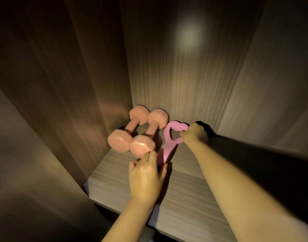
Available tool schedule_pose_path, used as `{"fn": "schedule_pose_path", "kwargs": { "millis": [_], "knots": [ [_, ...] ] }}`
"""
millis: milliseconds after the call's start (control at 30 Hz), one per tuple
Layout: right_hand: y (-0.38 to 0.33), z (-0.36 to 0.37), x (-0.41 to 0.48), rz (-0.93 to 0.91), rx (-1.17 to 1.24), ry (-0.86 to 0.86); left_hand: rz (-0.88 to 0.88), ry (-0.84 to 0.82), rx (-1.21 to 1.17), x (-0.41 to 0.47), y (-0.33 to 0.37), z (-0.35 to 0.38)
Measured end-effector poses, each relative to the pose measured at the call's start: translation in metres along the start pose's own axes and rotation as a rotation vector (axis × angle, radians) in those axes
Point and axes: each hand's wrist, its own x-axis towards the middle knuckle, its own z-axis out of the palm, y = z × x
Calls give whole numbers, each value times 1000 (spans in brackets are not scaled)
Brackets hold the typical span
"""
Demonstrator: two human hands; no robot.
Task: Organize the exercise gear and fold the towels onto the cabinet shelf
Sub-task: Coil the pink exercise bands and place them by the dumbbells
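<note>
Cabinet interior: dark wood-grain panels enclose a lighter wood-grain shelf (193, 189); a round patch of light falls on the back panel (189, 35), high above both hands.
Left dumbbell (132, 126): peach-pink, lying on the shelf in the back left corner, beyond and left of the left fingertips; its far head sits near the back panel.
Right dumbbell (152, 130): same colour, lying side by side with the first; the two near heads touch. Its near head lies directly ahead of the left fingertips.
Resistance band (167, 147): pink flat loop, lying on the shelf just right of the right dumbbell and stretched between the two hands; its far end opens into a loop.
Left hand (145, 177): fingers (152, 155) bent down, closed over the near end of the band; the leading fingertips touch the near head of the right dumbbell.
Right hand (195, 134): fingers (182, 136) curled round the right side of the band's far loop, gripping it close to the back panel.
Shadow: a dark shadow lies on the shelf to the right of the right hand.
</note>
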Motion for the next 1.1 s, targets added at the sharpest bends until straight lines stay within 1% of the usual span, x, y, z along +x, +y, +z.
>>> {"fn": "schedule_pose_path", "kwargs": {
  "millis": [67,167,533,633,733,833,933,1000,1100],
  "knots": [
    [-8,0,0,19,-57,6,-14,-9,9,0,1,-1],
    [-12,2,1,49,-55,29,-28,-24,7,0,1,-2],
    [-18,5,2,-3,-187,88,-15,-29,-4,-1,0,0],
    [-18,2,2,4,-178,54,-14,-24,-2,0,0,0],
    [-17,-2,1,12,-47,-15,-25,-29,-5,1,1,0],
    [-11,-3,2,68,201,-94,-32,-25,-27,1,1,-1],
    [-2,-2,4,133,432,-92,-14,2,-9,1,1,-3],
    [2,0,5,141,515,-86,-3,29,17,2,2,-2],
    [9,3,6,127,571,-83,22,46,61,1,0,-1]
  ]
}}
